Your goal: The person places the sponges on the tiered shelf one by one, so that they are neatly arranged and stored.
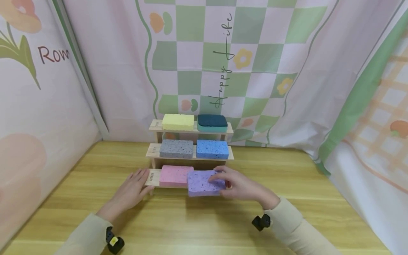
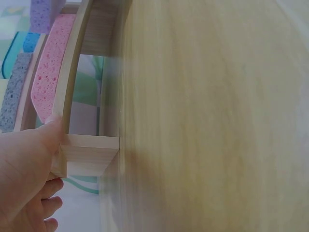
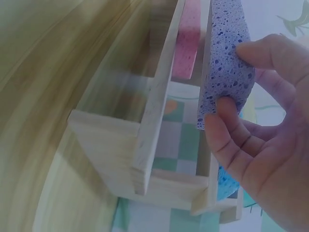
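My right hand [image 1: 240, 184] grips a purple sponge [image 1: 204, 182] by its right end. In the right wrist view the sponge [image 3: 226, 58] hangs above the bottom tier, apart from the wood, with thumb and fingertips on its edges. My left hand [image 1: 129, 189] holds the left end of the three-tier wooden rack [image 1: 153, 177]. Its thumb lies at the front edge of the bottom board [image 2: 72, 67] in the left wrist view, fingers on the far side. A pink sponge [image 1: 176, 176] lies on that bottom tier, left of the purple one.
Grey [image 1: 176, 148] and blue [image 1: 212, 148] sponges lie on the middle tier. The top tier bears a yellow sponge [image 1: 177, 122] and a teal sponge with a dark top [image 1: 212, 123]. The rack stands on a wooden table [image 1: 197, 226], before a printed curtain [image 1: 216, 53].
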